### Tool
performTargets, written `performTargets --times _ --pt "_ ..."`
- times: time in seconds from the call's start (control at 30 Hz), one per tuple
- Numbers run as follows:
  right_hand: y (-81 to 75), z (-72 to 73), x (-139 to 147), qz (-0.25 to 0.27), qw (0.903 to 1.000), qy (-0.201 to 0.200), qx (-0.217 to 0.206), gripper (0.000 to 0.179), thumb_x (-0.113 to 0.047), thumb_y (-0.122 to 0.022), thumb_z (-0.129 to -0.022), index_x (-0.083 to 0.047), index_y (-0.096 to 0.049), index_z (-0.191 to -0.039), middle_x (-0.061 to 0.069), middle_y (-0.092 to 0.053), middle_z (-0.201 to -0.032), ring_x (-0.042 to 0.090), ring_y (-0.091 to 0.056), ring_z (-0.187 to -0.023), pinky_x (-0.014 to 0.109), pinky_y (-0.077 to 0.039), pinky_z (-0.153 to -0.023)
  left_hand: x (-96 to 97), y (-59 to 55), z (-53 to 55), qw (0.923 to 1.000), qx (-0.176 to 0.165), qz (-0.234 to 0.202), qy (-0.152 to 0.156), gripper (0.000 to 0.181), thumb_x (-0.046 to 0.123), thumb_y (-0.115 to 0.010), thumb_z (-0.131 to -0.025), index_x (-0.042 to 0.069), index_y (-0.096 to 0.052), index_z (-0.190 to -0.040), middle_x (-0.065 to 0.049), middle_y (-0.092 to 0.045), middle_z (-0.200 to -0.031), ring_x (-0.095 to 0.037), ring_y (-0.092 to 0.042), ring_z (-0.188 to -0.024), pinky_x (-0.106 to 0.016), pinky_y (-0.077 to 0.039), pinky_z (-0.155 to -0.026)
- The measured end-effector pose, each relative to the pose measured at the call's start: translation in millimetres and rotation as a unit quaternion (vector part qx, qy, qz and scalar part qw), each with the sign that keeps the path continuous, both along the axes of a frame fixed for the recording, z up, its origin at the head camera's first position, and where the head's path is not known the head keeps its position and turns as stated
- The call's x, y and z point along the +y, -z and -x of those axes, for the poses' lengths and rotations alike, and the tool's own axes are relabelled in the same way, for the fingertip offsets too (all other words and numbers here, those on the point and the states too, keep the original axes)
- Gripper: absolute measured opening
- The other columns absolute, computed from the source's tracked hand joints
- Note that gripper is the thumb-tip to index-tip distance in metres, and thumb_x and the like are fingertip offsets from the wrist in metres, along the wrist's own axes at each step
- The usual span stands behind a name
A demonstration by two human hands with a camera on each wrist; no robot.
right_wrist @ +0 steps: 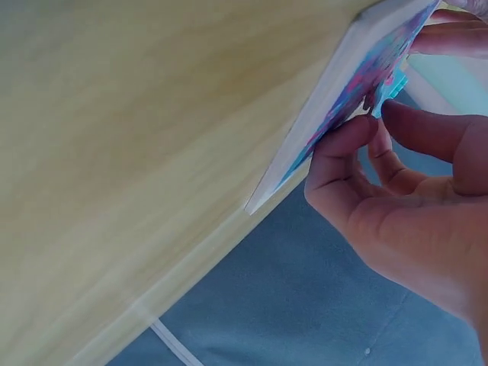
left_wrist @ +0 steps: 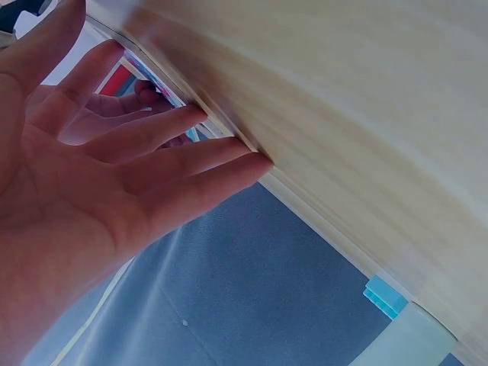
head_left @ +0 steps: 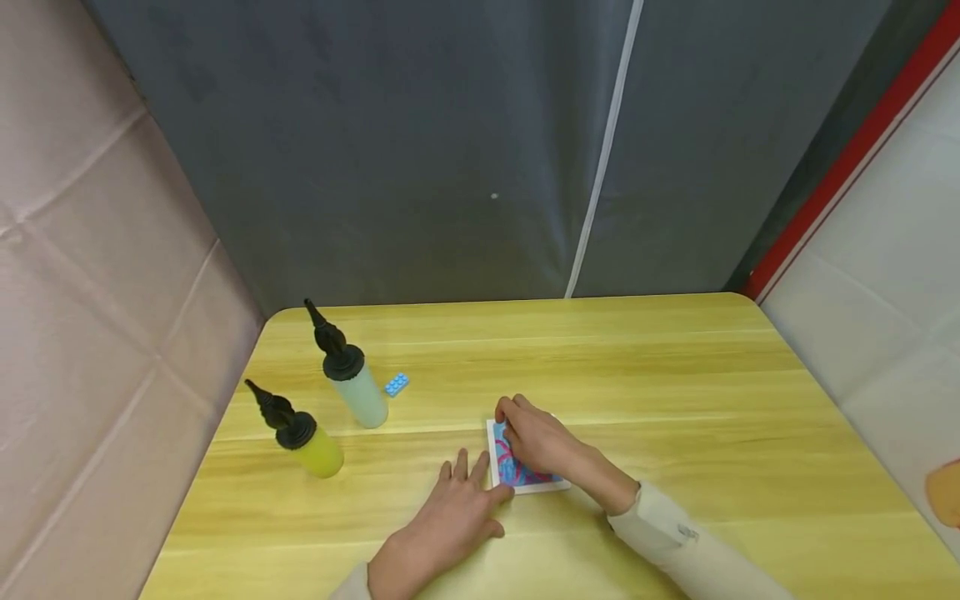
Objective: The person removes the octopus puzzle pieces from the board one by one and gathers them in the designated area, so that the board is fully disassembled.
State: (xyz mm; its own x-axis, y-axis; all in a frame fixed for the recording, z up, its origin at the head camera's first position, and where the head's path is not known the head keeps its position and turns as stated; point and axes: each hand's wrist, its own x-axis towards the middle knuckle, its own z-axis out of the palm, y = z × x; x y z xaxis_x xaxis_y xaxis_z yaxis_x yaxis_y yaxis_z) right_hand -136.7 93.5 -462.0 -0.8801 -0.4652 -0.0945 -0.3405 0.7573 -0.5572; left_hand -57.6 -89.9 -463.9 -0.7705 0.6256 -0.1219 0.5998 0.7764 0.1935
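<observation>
A small flat picture panel (head_left: pixel 517 475) with a white border and a blue, pink and purple design lies on the table. My left hand (head_left: pixel 453 521) rests with fingers spread at its near left corner, the index fingertip right at the border. In the left wrist view the fingers (left_wrist: pixel 191 183) are straight, with their tips against the tabletop. Over the panel is my right hand (head_left: pixel 540 437), fingers bent down onto its face and covering much of it. The right wrist view shows thumb and fingertips of this hand (right_wrist: pixel 412 183) close together at the picture; I cannot tell whether they pinch anything.
Toward the left of the wooden table (head_left: pixel 675 375) lie a pale green bottle (head_left: pixel 362 398) and a yellow bottle (head_left: pixel 321 454), both with black twisted tops. A blue toy brick (head_left: pixel 397 384) is beside the green one. Behind the table hangs a dark grey curtain (head_left: pixel 420 167).
</observation>
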Motion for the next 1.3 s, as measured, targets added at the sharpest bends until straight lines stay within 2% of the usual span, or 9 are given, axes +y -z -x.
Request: performTargets --times 0.17,0.57,0.9,1.0,1.3 --pt "0.5 2.3 1.3 0.021 0.9996 -0.002 0.017 0.012 -0.003 -0.058 -0.101 -0.006 -0.062 -0.112 0.001 -0.057 -0.091 0.012 -0.050 -0.073 0.023 -0.046 -0.063 -0.1 -0.5 0.5 1.0000 0.005 0.005 -0.001 0.043 0.045 -0.078 -0.087 0.032 -0.068 -0.126 -0.026 -0.055 -0.149 -0.058 -0.051 -0.134 -0.065 -0.052 -0.100" --pt "-2.5 3.4 5.6 0.069 0.9975 0.010 -0.001 0.011 0.000 -0.060 -0.100 -0.008 -0.064 -0.106 0.001 -0.060 -0.091 0.013 -0.052 -0.077 0.025 -0.048 -0.068 1.5 -1.5 0.4 1.0000 -0.004 0.005 -0.003 0.042 0.044 -0.078 -0.087 0.031 -0.069 -0.126 -0.026 -0.055 -0.150 -0.058 -0.050 -0.135 -0.066 -0.051 -0.101" --pt "-3.3 6.1 11.7 0.095 0.9948 0.033 -0.011 0.011 -0.002 -0.057 -0.102 -0.010 -0.065 -0.104 0.002 -0.064 -0.092 0.013 -0.054 -0.074 0.026 -0.048 -0.067 2.8 -2.5 -0.7 1.0000 0.003 -0.001 -0.004 0.037 0.043 -0.080 -0.086 0.031 -0.070 -0.120 -0.025 -0.057 -0.147 -0.057 -0.052 -0.133 -0.066 -0.051 -0.100" --pt "-3.7 6.0 14.1 0.093 0.9949 0.038 -0.008 0.012 -0.002 -0.057 -0.102 -0.010 -0.066 -0.104 0.002 -0.065 -0.094 0.013 -0.053 -0.077 0.026 -0.048 -0.068 3.1 -2.5 -1.0 1.0000 0.002 0.001 -0.006 0.038 0.043 -0.080 -0.086 0.031 -0.070 -0.120 -0.025 -0.057 -0.147 -0.057 -0.052 -0.133 -0.066 -0.051 -0.101" --pt "-3.7 5.0 23.9 0.104 0.9933 0.048 -0.013 0.015 -0.002 -0.053 -0.104 -0.009 -0.066 -0.105 0.005 -0.064 -0.092 0.013 -0.053 -0.075 0.023 -0.047 -0.062 2.3 -1.4 -0.4 1.0000 -0.003 -0.003 -0.008 0.038 0.043 -0.079 -0.087 0.031 -0.070 -0.121 -0.026 -0.056 -0.148 -0.058 -0.052 -0.134 -0.066 -0.050 -0.102"
